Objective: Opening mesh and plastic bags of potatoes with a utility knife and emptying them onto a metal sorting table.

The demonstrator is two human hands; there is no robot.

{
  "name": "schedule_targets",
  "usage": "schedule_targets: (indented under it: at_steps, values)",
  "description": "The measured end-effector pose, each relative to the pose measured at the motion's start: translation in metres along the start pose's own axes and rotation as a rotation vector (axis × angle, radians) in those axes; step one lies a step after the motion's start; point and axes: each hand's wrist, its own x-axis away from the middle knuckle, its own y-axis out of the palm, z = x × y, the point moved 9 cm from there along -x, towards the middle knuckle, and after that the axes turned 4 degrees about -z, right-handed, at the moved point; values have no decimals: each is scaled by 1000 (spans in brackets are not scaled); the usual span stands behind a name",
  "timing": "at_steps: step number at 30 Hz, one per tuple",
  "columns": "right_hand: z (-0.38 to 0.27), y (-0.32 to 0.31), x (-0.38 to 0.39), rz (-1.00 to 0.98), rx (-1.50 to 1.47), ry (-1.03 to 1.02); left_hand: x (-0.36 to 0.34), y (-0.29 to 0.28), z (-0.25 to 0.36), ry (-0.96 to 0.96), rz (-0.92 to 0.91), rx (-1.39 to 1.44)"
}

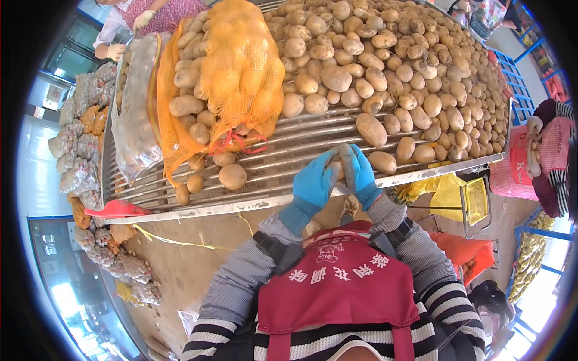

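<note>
My left hand (pixel 316 183) and my right hand (pixel 355 174), both in blue gloves, are closed around a potato (pixel 338 170) just above the front edge of a slatted metal table (pixel 265 195); most of that potato is hidden by my fingers. Loose potatoes (pixel 371 129) are heaped over the right and back of the table, a few lying just right of my hands. To their left, an open orange mesh sack (pixel 235 72) full of potatoes lies on the slats with red ties at its mouth, and several loose potatoes (pixel 232 176) are beside it.
A clear bag (pixel 132 102) and red scoop-like object (pixel 117 209) are at the table's left. Stacked bags (pixel 84 144) stand beyond. People (pixel 111 30) work behind and at the right (pixel 536 156). Yellow sacks on a metal frame (pixel 457 198) and an orange sack (pixel 466 253) are to my right.
</note>
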Motion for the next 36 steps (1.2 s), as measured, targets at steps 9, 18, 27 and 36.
schedule_targets:
  at_steps: [9,18,27,36]
  values:
    - [46,-4,-22,220,-396,378,-21,51,-91,-846,116,906]
    - [-5,-5,-52,9,258,167,-54,53,-111,112,33,-516]
    - [154,19,-60,8,-398,379,-76,15,-36,-123,181,-49]
    - [21,-28,-108,-195,373,113,-83,9,-93,-433,195,427]
